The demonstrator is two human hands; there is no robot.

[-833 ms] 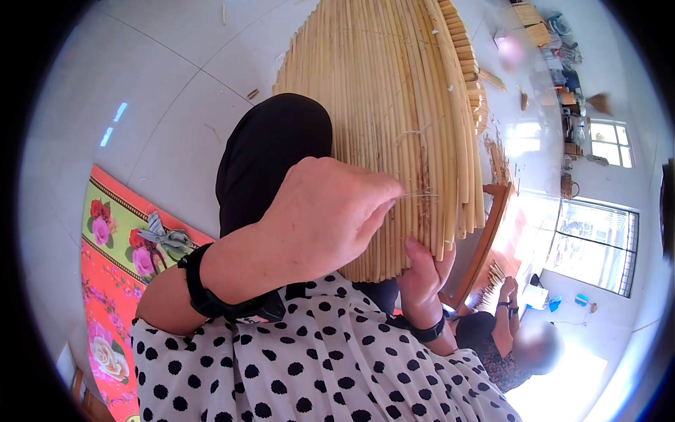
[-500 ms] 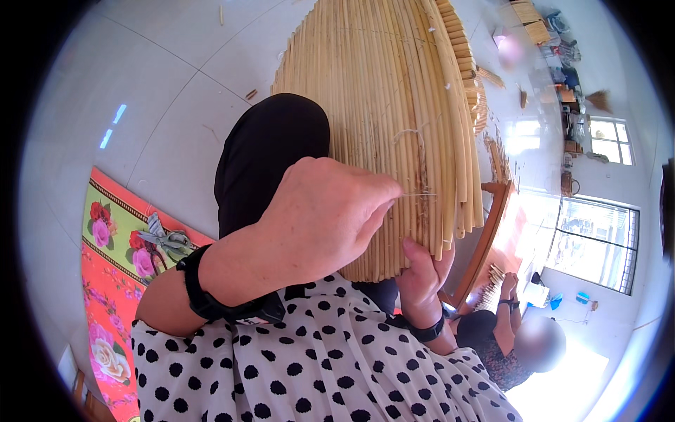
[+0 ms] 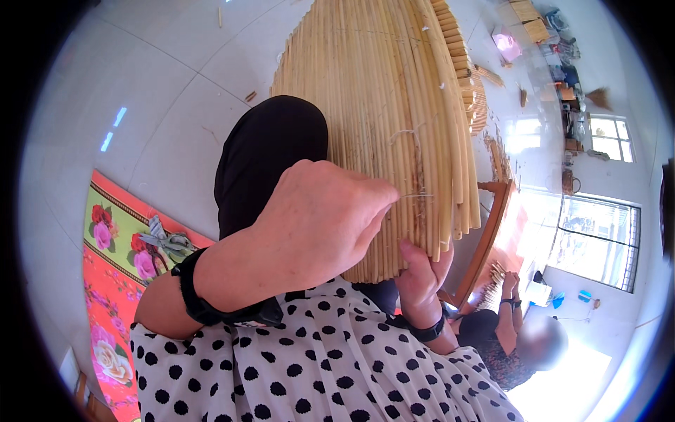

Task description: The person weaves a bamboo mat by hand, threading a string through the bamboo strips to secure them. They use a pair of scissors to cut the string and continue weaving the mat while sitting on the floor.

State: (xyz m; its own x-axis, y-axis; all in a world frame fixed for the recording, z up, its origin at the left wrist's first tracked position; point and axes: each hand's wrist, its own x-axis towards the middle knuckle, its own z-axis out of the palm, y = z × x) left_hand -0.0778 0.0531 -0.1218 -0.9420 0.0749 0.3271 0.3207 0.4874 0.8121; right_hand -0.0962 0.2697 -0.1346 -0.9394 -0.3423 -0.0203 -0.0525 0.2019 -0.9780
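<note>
A mat of straight, pale yellow reed stalks [image 3: 358, 84], laid side by side, rests against my black-clad knee. My left hand [image 3: 323, 218] is closed in a pinch over its near part. From its fingertips a thin white thread [image 3: 418, 195] stretches rightward across the stalks. Whether a needle is also in the pinch is hidden. My right hand [image 3: 425, 276] grips the mat's near right end, thumb on top and fingers round the edge, mostly out of sight. Loose ends of white thread [image 3: 406, 132] show farther up the stalks.
Pruning shears [image 3: 167, 243] lie on a red flowered cloth [image 3: 105, 281] at the left. A wooden frame [image 3: 485, 243] stands to the right. Beyond it another person [image 3: 499, 337] handles stalks. Reed scraps [image 3: 498, 158] litter the tiled floor; boxes [image 3: 531, 21] stand far right.
My left hand has shifted very slightly left, with the thread still drawn from its fingertips. The mat has moved a little to the left; my right hand keeps its grip.
</note>
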